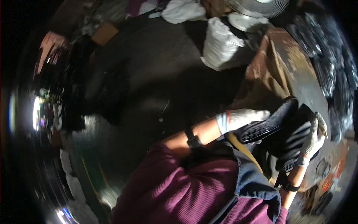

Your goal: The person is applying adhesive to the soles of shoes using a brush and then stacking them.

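Observation:
My left hand (247,118), in a pale work glove, lies along the near edge of a long black piece with a ridged, grid-like surface (266,124). Its fingers close on that edge, their tips partly hidden. A second black ribbed piece (294,140) lies to the right, folded or stacked; I cannot tell which. At its right edge is my gloved right hand (314,140), fingers bent against it and pointing away from me. What the black pieces are does not show clearly. A yellow strip (244,151) runs beneath them near my lap.
Beyond the hands stands a brown-covered surface (261,71). A full white sack (220,46) stands on the dark floor, near a fan (261,5). Dark shiny plastic-wrapped bundles (330,56) are stacked at right. A cardboard box (105,33) lies far left.

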`<state>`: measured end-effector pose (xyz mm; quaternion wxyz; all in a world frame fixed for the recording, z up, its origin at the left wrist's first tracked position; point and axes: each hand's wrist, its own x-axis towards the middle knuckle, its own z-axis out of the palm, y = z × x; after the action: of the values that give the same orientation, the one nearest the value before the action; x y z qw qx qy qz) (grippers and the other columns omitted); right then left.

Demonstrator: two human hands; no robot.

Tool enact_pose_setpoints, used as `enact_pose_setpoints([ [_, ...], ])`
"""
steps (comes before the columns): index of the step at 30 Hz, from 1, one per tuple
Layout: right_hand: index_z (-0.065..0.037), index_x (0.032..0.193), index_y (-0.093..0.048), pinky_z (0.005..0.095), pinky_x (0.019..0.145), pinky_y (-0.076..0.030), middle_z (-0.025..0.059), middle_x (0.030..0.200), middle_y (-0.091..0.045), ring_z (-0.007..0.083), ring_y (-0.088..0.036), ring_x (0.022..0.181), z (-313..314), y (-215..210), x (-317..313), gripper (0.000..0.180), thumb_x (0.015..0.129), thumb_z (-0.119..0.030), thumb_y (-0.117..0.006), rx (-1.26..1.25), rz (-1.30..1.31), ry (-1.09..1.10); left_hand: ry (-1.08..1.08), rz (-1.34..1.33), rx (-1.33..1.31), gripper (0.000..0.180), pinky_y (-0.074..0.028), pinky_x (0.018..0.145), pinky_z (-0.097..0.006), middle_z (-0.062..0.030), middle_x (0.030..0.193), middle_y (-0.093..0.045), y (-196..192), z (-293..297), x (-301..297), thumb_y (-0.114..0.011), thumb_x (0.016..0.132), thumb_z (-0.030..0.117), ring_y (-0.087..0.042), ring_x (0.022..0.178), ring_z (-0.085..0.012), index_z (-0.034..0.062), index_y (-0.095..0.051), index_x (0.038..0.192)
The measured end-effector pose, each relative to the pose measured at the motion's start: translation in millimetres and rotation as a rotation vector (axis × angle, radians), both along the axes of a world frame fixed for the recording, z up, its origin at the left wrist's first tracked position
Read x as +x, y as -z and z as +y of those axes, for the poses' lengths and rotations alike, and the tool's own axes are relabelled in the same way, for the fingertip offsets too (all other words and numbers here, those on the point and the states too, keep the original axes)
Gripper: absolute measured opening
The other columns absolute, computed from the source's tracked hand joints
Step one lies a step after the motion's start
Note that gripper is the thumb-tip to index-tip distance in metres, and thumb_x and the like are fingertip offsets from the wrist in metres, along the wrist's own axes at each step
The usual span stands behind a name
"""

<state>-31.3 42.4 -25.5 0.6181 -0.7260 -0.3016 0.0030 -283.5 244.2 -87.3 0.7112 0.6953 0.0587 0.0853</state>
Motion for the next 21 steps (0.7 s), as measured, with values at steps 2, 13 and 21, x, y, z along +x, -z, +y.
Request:
enact_pose_setpoints([
  [2, 0.003, 0.124, -0.069, 0.0331, 0.100, -0.053, 0.0123, 0.120, -0.073, 0.0180, -0.068, 0.108, -5.2, -9.1, -1.7, 0.025, 0.104, -0.010, -0.064, 0.023, -0.020, -0.055, -0.099, 0.161, -0.686, 0.051, -0.049, 0.110, -0.042, -0.0149, 0.130, -0.068, -23.8, -4.8, -62.1, -0.041, 0.113, 0.038, -0.060, 0.132, -0.0269, -0.0011, -0.049, 0.146],
  [13, 0.003, 0.131, -0.069, 0.0348, 0.095, -0.055, 0.0105, 0.116, -0.075, 0.0205, -0.070, 0.104, -42.7, -39.4, 17.1, 0.034, 0.107, -0.018, -0.060, -0.143, -0.253, 0.116, -0.816, -1.475, -1.152, 0.096, -0.039, 0.119, -0.059, -0.0189, 0.160, -0.045, -50.6, 175.6, -298.7, -0.056, 0.095, 0.073, -0.044, 0.148, -0.0340, 0.0052, -0.036, 0.160],
  [21, -0.007, 0.132, -0.070, 0.0451, 0.104, -0.049, 0.0142, 0.121, -0.072, 0.0325, -0.064, 0.115, -73.1, 45.3, 40.2, 0.034, 0.100, -0.015, -0.061, -0.391, -0.692, 0.400, 0.253, -0.289, -0.621, 0.035, -0.053, 0.100, -0.040, -0.0062, 0.123, -0.065, 56.3, 146.3, 46.3, -0.049, 0.106, 0.017, -0.062, 0.117, -0.0279, 0.0111, -0.055, 0.140],
])
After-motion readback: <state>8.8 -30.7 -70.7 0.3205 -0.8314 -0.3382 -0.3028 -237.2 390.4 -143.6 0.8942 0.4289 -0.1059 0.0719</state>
